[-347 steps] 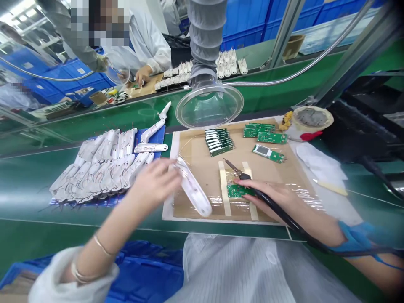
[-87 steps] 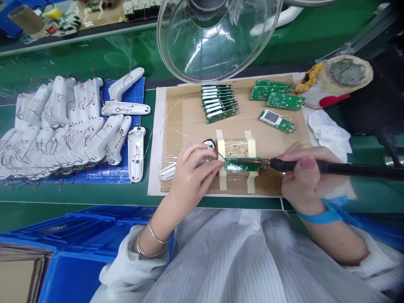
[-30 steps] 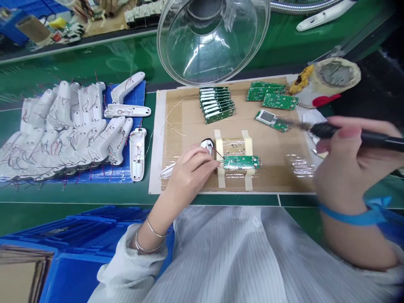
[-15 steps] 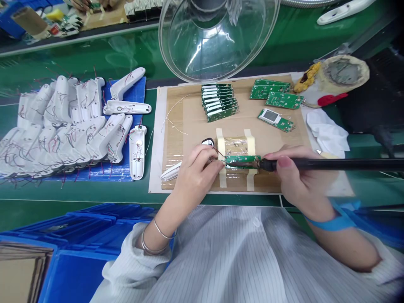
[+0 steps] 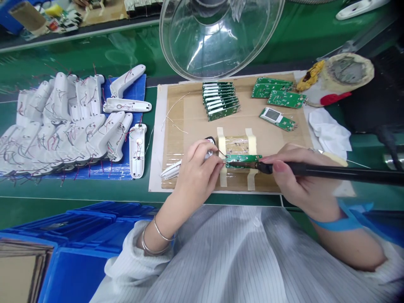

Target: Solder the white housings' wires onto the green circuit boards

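Note:
My right hand (image 5: 299, 179) grips a black soldering iron (image 5: 331, 172), its tip pointing left over a green circuit board (image 5: 243, 158). That board lies on a taped-down block (image 5: 236, 145) on the cardboard. At the board's left end, my left hand (image 5: 198, 168) pinches a thin wire (image 5: 221, 152) between thumb and fingers. Partly under the left hand is a white plastic housing (image 5: 172, 170), whose dark-rimmed end shows above the fingers. Whether the iron's tip touches the wire is too small to tell.
Stacked circuit boards (image 5: 222, 101) and loose boards (image 5: 287, 99) lie behind. White housings with wires (image 5: 63, 134) fill a blue sheet at left. A clear round hood (image 5: 217, 42) hangs above the back. A white tissue (image 5: 330, 128) and a round pot (image 5: 350, 75) are at right.
The soldering iron's handle has swung slightly toward me, and its tip has shifted left on the board. My left hand stays at the board's left end, its fingers slightly shifted.

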`<state>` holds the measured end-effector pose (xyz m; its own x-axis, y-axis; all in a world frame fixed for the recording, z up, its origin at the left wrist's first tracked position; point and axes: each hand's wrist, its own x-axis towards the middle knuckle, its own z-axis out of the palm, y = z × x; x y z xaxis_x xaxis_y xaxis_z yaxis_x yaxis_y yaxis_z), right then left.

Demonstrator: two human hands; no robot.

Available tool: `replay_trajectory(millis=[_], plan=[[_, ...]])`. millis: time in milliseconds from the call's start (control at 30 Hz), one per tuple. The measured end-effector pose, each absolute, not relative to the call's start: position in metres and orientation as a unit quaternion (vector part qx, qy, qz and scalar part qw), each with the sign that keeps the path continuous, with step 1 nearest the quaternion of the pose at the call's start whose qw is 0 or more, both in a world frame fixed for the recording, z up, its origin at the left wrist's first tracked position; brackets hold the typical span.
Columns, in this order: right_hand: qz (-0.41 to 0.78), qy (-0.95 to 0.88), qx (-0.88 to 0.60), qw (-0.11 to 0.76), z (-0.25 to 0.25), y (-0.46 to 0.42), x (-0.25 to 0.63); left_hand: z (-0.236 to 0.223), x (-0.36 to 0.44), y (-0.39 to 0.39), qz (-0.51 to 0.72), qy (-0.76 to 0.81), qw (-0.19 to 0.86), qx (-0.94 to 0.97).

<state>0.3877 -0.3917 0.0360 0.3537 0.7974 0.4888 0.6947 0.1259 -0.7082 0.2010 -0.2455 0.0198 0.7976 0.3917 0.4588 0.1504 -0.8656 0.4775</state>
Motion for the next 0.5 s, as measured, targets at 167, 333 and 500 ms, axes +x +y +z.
replay_trajectory(millis=[167, 333, 500], plan=[[0.034, -0.540, -0.654, 0.529, 0.0326, -0.3907, 0.3863, 0.0208, 0.2000, -0.2451, 0.278, 0.146, 0.213, 0.925], [0.050, -0.559, -0.657, 0.504, 0.0305, -0.3902, 0.3860, 0.0216, 0.1990, -0.2444, 0.275, 0.147, 0.213, 0.926], [-0.021, -0.496, -0.660, 0.564, 0.0328, -0.3981, 0.3904, 0.0198, 0.2015, -0.2451, 0.279, 0.144, 0.213, 0.925]])
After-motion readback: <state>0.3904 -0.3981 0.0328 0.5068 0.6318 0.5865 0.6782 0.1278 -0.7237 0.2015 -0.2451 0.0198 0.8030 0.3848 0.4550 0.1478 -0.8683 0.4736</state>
